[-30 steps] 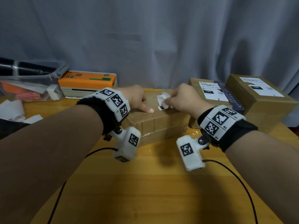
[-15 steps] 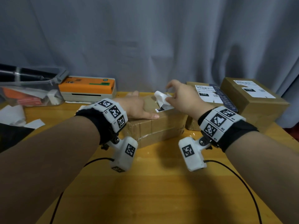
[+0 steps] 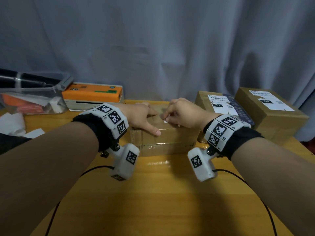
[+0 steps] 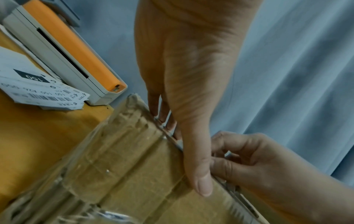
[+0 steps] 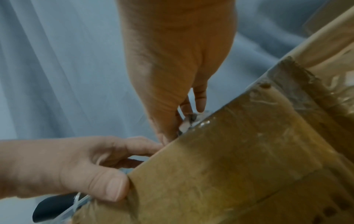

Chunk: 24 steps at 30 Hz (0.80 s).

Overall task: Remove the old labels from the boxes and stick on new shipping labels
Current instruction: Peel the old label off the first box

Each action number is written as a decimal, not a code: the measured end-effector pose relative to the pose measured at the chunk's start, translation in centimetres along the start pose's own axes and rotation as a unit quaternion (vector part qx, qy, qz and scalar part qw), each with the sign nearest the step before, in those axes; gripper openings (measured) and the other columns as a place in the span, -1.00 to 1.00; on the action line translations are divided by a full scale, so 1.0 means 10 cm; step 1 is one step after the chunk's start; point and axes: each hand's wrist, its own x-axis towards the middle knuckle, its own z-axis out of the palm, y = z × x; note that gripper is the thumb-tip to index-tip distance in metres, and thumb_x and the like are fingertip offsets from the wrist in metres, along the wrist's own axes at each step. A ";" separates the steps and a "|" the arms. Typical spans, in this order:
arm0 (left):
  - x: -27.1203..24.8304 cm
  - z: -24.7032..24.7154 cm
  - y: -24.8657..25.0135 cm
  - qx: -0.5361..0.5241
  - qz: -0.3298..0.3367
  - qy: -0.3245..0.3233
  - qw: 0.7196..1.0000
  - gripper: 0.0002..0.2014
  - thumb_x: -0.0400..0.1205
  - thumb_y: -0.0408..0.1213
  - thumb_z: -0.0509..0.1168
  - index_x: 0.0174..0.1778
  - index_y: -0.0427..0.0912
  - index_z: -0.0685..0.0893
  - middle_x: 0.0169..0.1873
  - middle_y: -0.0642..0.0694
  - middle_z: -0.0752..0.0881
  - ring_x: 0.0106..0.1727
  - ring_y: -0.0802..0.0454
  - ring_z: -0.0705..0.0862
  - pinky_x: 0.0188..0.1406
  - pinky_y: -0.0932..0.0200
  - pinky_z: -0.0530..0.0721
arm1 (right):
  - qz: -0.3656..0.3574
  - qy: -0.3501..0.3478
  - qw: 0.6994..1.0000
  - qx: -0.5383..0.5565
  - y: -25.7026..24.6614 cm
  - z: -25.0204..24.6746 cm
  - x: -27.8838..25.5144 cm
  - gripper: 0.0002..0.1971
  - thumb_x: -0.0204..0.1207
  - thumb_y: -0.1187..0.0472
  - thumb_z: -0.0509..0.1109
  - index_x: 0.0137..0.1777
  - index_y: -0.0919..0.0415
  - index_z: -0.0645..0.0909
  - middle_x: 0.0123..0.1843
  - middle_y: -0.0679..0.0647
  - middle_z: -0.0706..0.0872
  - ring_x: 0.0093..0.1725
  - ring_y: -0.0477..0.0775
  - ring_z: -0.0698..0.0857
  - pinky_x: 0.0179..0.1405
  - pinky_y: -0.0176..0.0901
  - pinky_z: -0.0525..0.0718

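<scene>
A taped cardboard box (image 3: 170,138) lies in the middle of the wooden table (image 3: 162,193). My left hand (image 3: 143,116) lies flat on its top, thumb over the front edge, pressing it down. My right hand (image 3: 182,113) is curled on the box top beside it and pinches a small white scrap of the old label (image 3: 166,120). The right wrist view shows that hand (image 5: 172,68) with the label scrap (image 5: 186,123) nipped at the box edge (image 5: 229,166). In the left wrist view my left hand (image 4: 182,75) has straight fingers on the box (image 4: 124,174). Most of the label is hidden.
Two more boxes with white labels stand at the right (image 3: 219,103) (image 3: 271,113). An orange label printer (image 3: 92,94) and a clear plastic bin (image 3: 32,97) sit at the back left, with paper scraps (image 3: 12,123) nearby. A stack of printed labels (image 4: 38,89) lies by the printer.
My right hand has come down from above the box onto its top. The big white curl of peeled label no longer shows, only a small scrap. The left hand stayed put.
</scene>
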 end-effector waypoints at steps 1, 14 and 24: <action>0.01 -0.01 0.00 -0.001 0.003 -0.002 1.000 -0.03 0.33 0.35 0.35 0.61 -0.02 0.24 0.46 0.00 0.28 0.49 -0.04 0.32 0.52 -0.01 0.32 | -0.006 0.001 1.000 -0.006 0.00 0.00 0.02 -0.88 0.52 0.10 0.41 -0.02 -0.07 0.76 -0.05 -0.09 0.57 0.05 -0.05 0.43 0.24 -0.04 0.51; 0.01 -0.01 -0.01 -0.007 0.015 0.001 1.000 -0.08 0.35 0.33 0.37 0.59 0.03 0.28 0.38 0.01 0.34 0.42 -0.03 0.38 0.47 -0.04 0.40 | -0.068 -0.110 0.984 -0.124 -0.14 -0.11 0.13 -0.80 0.62 0.18 0.22 0.17 0.13 0.59 0.15 0.12 0.51 0.26 0.14 0.43 0.27 0.00 0.47; 0.02 -0.01 0.00 -0.009 -0.001 -0.003 1.000 0.00 0.32 0.35 0.37 0.63 0.02 0.19 0.50 0.05 0.26 0.52 -0.01 0.31 0.54 0.03 0.29 | -0.012 0.000 0.997 0.070 0.07 0.00 -0.07 -0.85 0.49 0.09 0.44 -0.15 0.18 0.65 -0.08 0.02 0.58 -0.06 -0.07 0.52 0.06 -0.20 0.53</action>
